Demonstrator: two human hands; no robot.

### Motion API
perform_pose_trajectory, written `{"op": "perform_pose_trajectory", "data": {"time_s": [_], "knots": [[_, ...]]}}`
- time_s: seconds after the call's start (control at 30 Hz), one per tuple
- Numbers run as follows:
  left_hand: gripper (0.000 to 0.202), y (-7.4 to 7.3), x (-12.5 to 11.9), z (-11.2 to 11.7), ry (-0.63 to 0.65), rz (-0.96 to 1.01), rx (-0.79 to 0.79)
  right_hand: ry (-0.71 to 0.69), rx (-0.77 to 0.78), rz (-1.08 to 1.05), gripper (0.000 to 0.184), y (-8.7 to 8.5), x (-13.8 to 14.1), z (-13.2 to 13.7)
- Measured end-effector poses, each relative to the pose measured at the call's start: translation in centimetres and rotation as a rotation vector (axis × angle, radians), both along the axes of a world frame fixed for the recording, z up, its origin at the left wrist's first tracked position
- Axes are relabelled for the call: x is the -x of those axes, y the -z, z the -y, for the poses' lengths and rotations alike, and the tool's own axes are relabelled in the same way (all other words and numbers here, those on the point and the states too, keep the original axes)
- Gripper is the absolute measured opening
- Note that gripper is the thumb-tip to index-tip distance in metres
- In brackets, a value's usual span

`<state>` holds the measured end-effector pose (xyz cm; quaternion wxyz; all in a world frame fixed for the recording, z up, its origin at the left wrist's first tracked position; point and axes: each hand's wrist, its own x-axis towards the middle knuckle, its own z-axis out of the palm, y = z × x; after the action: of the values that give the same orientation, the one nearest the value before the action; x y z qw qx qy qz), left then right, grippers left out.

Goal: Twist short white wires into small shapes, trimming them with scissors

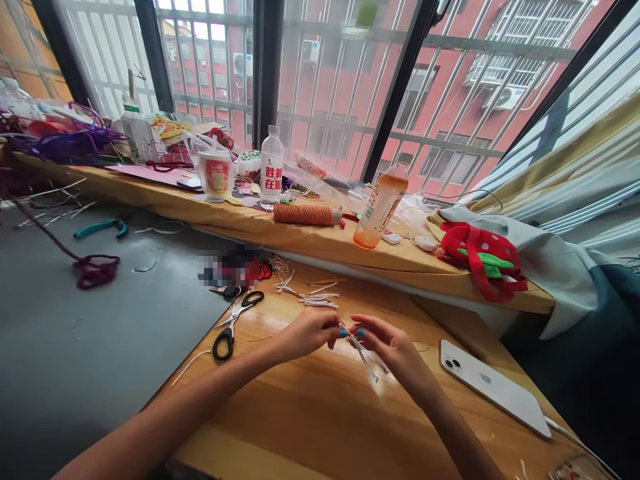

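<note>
Over the wooden table (pixel 300 400), my left hand (pixel 316 329) pinches one end of a small bundle of white strips (pixel 367 360). Close against it, my right hand (pixel 385 337) pinches the same bundle with thumb and fingers, and the loose ends hang down below. The spot where the strips meet is partly hidden by my fingertips. More white strips (pixel 320 300) lie on the table just beyond my hands. To the left of my left forearm rest black-handled scissors (pixel 234 325), blades apart.
A white phone (pixel 493 387) with a cable lies at the right. On the windowsill stand a spool of orange cord (pixel 306 214), a clear bottle (pixel 271 170), a tilted orange drink bottle (pixel 380 210), a cup (pixel 215 175) and a red strawberry pouch (pixel 483 253). Teal pliers (pixel 101 229) are at far left.
</note>
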<state>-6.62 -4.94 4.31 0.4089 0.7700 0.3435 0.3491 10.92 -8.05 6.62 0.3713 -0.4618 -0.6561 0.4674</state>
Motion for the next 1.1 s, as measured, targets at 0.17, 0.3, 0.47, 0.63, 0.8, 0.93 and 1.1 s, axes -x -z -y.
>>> {"op": "perform_pose_trajectory", "data": {"time_s": [0.17,0.3,0.47,0.63,0.8,0.93,1.1], "knots": [[0.021,0.6,-0.7,0.2,0.081,0.243,0.222,0.044,-0.325,0.137,0.028,1.1,1.1,0.6],[0.025,0.7,-1.1,0.4,0.045,0.331,0.382,0.127,-0.241,0.01,0.026,1.2,1.5,0.6],[0.019,0.4,-1.1,0.6,0.004,0.319,0.252,0.107,-0.031,-0.107,0.032,0.9,1.1,0.0],[0.017,0.2,-1.1,1.0,-0.049,0.212,0.094,0.059,0.025,-0.052,0.033,0.9,0.6,-0.1],[0.017,-0.3,-0.9,1.2,-0.123,0.066,-0.043,0.059,-0.009,0.016,0.033,1.0,0.5,0.0],[0.017,-0.2,-0.8,1.1,-0.144,-0.03,-0.143,0.091,-0.019,0.051,0.033,0.8,0.7,0.0],[0.018,0.3,-0.7,1.1,-0.144,-0.076,-0.22,0.062,-0.028,0.075,0.03,0.6,0.7,0.0]]}}
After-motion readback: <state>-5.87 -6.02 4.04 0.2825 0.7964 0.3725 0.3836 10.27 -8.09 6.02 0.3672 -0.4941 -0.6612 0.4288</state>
